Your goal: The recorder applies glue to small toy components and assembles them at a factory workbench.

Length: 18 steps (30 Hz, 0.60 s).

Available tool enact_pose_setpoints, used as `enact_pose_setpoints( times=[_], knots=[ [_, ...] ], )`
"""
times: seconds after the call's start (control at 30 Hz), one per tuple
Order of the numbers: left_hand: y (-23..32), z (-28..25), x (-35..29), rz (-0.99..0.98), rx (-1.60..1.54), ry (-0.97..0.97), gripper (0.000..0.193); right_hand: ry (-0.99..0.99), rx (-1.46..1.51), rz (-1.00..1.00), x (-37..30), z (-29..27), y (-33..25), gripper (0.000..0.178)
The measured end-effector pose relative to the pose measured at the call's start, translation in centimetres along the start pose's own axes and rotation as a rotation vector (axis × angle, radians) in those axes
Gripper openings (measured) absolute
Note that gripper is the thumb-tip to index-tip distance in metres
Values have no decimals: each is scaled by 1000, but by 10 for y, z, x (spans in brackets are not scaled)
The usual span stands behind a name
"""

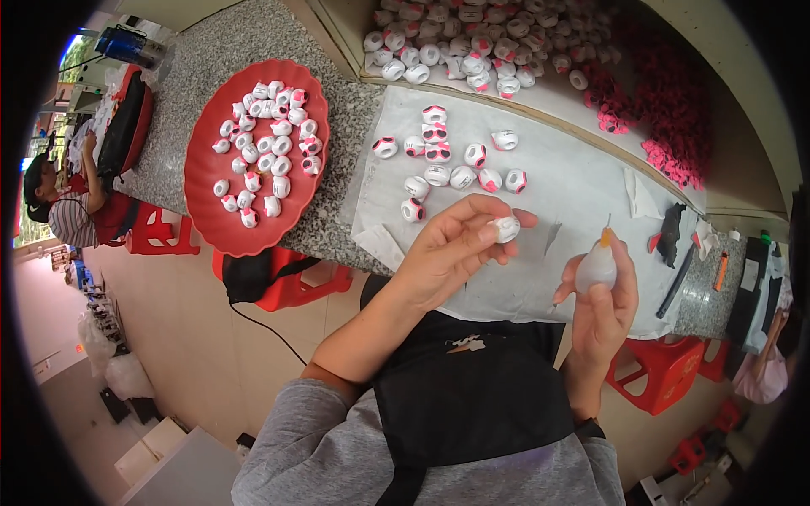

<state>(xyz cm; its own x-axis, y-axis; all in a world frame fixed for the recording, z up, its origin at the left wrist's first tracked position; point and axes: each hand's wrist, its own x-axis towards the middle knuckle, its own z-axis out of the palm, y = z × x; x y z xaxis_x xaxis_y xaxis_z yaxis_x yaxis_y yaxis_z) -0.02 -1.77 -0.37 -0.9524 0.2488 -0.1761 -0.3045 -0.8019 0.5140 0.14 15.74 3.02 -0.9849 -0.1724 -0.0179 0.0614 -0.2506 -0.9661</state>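
Between the thumb and fingers of my left hand (460, 244) is a small white hollow piece (507, 228), held above the papered bench. My right hand (603, 295) grips a translucent squeeze bottle (597, 268) with an orange collar and a thin needle tip pointing up and away from me. A thin pointed tool also sticks out beside the right fingers; its kind is unclear. Beyond my hands, several white pieces with pink and dark trim (436, 152) lie on the white paper sheet (540, 278), a few of them lined up in a row.
At left, a red scalloped tray (202, 169) holds many similar pieces on the speckled counter (253, 42). A shelf at the back bears piled white pieces (489, 51) and pink parts (666, 110). Red stools (662, 371) stand below. Another person (72, 202) sits far left.
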Motion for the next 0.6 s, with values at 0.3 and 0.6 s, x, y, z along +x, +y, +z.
enact_pose_setpoints(
  times=[0.3,0.6],
  knots=[
    [-4,9,-8,257,470,41,28,253,250,-300,5,5,-8,35],
    [-9,12,-7,252,423,-14,28,107,-269,-653,-9,11,-3,41]
  ],
)
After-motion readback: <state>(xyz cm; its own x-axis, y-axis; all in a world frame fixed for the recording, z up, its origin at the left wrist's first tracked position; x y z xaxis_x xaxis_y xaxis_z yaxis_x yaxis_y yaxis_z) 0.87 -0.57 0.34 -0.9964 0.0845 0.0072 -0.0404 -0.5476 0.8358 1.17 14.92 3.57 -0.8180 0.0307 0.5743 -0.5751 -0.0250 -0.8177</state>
